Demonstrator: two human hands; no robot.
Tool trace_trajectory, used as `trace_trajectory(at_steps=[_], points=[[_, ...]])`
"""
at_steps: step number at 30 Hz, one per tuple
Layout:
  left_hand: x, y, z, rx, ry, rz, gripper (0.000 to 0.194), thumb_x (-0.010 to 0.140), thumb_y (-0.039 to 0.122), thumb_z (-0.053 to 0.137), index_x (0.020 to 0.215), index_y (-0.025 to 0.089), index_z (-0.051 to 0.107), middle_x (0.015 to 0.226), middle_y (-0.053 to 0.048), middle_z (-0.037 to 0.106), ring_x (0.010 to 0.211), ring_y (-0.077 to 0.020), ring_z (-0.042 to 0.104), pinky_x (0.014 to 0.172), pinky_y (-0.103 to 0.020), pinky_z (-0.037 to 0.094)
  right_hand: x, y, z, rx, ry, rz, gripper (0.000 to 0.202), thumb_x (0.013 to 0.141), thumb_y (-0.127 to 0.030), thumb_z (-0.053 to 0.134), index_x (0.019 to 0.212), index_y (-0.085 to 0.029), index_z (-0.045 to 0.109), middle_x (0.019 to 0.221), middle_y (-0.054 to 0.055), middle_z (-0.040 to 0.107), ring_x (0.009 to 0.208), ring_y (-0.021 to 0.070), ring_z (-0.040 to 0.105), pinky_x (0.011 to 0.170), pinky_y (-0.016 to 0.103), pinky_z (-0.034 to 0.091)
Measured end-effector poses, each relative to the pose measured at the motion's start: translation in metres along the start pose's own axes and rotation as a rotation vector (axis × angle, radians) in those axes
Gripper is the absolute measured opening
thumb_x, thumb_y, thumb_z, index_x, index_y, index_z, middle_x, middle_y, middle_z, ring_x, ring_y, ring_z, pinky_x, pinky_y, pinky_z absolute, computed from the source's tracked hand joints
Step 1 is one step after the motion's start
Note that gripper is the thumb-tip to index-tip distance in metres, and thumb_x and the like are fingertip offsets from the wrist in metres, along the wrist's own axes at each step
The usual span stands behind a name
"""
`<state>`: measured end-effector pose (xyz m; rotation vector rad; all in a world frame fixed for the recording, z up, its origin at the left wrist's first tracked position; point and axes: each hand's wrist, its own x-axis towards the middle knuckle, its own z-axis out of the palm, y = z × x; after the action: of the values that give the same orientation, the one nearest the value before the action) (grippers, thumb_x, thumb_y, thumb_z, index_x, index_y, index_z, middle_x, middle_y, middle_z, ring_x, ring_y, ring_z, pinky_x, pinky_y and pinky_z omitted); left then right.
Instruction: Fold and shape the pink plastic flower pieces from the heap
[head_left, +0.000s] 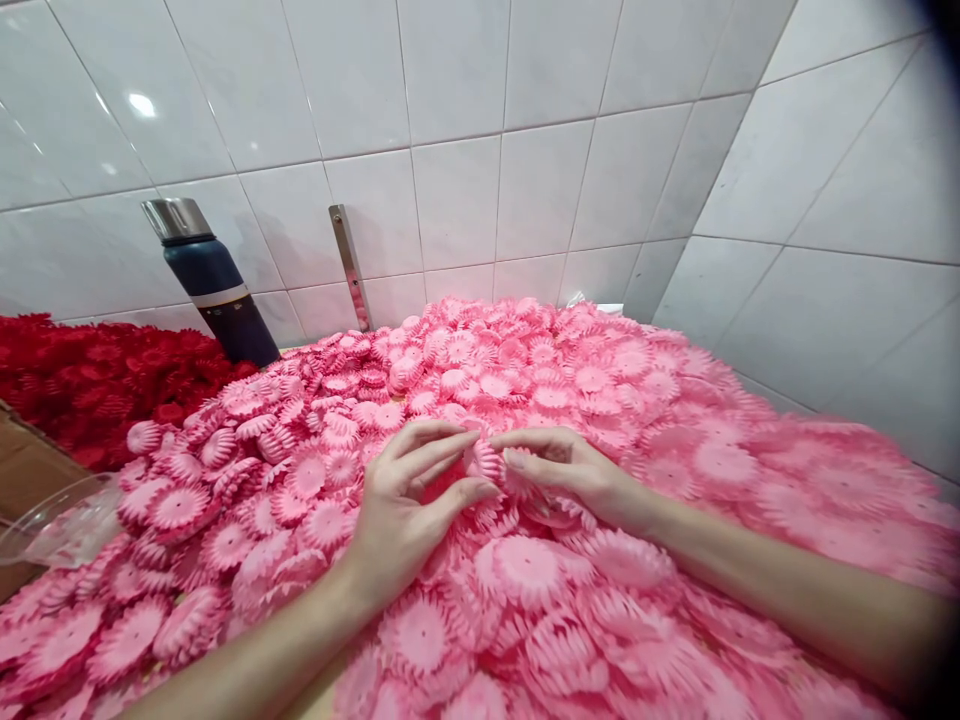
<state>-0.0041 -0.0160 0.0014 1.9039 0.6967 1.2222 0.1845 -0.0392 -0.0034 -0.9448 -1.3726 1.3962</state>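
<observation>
Between my two hands is a small pink fabric flower piece (486, 460) with curled, fringed petals, held above the heap. My left hand (416, 490) pinches it from the left, thumb below and fingers above. From the right, my right hand (559, 462) has its thumb and forefinger closed at the flower's edge. Around and beneath both hands lies a wide pile of loose pink flower pieces (525, 572), many with a tiny hole at the centre. My fingertips partly hide the held piece.
A dark blue bottle (225, 290) with a metal cap stands at the back left. Red flower pieces (97, 375) are heaped beside it. A clear plastic container (71, 525) and a cardboard box (30, 460) sit at the left. A metal strip (349, 265) leans on the tiled wall (457, 200).
</observation>
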Motion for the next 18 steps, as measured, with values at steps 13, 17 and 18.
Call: trace_trajectory(at_steps=[13, 17, 18], points=[[-0.0004, 0.0014, -0.0028, 0.124, 0.138, -0.023, 0.024, 0.065, 0.019, 0.077, 0.087, 0.026, 0.074, 0.085, 0.001, 0.075, 0.078, -0.0144, 0.068, 0.075, -0.026, 0.056, 0.0018, 0.0024, -0.0010, -0.019, -0.010, -0.055, 0.019, 0.072, -0.036, 0.071, 0.071, -0.017, 0.068, 0.072, 0.002, 0.062, 0.065, 0.0114, 0.055, 0.059, 0.023, 0.045], [0.0004, 0.0022, -0.0024, 0.075, 0.108, -0.063, 0.022, 0.066, 0.016, 0.076, 0.086, 0.025, 0.075, 0.085, 0.001, 0.075, 0.076, -0.0146, 0.069, 0.073, -0.025, 0.057, 0.0018, 0.0039, -0.0020, -0.017, -0.005, -0.026, 0.019, 0.072, -0.035, 0.071, 0.078, -0.017, 0.070, 0.074, 0.002, 0.066, 0.065, 0.0110, 0.058, 0.058, 0.023, 0.046], [0.0002, 0.0019, -0.0023, 0.056, 0.097, -0.073, 0.021, 0.068, 0.016, 0.075, 0.087, 0.026, 0.075, 0.086, 0.001, 0.075, 0.076, -0.0145, 0.069, 0.073, -0.024, 0.057, 0.0019, 0.0045, -0.0025, -0.019, -0.008, -0.033, 0.018, 0.073, -0.035, 0.071, 0.078, -0.017, 0.070, 0.072, 0.002, 0.066, 0.063, 0.0104, 0.057, 0.057, 0.022, 0.046]])
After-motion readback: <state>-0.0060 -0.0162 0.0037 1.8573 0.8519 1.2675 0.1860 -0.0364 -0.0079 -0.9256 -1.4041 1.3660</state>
